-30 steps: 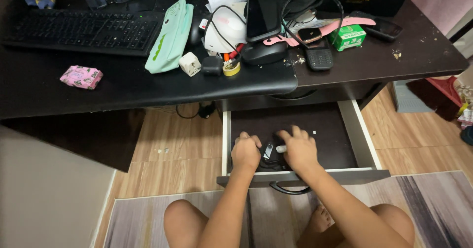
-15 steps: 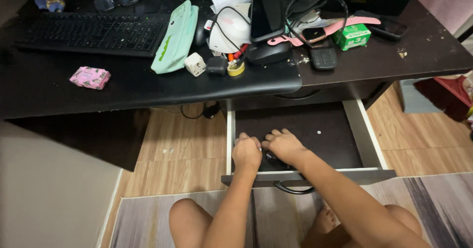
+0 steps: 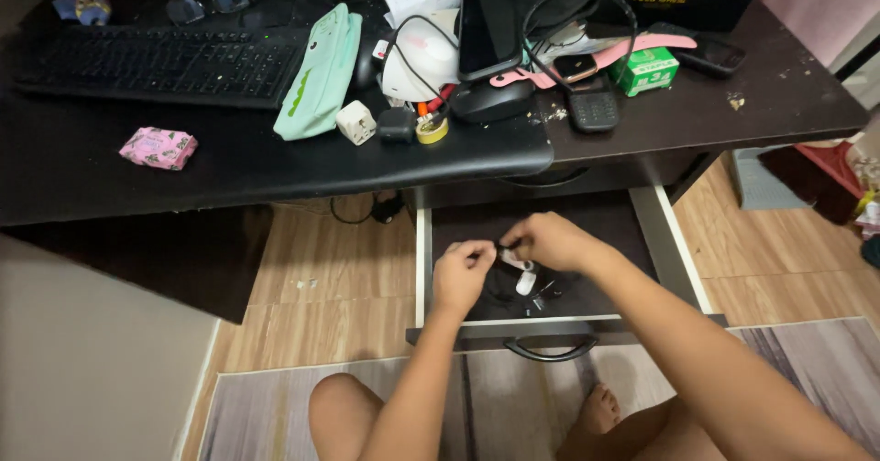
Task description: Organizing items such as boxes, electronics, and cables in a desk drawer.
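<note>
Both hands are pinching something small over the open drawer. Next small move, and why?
Probably lift the small white piece a little higher. Left hand and right hand pinch it together above the drawer, and dark cords still trail from it into the clutter below. What the piece is cannot be told.

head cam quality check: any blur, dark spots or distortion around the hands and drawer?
Head view: the left hand and right hand are fairly sharp, with slight softness at the fingertips. The drawer interior is dark, so the small black and white items under the hands are hard to tell apart. Wide-angle bending shows along the desk edge. No strong glare.
</note>
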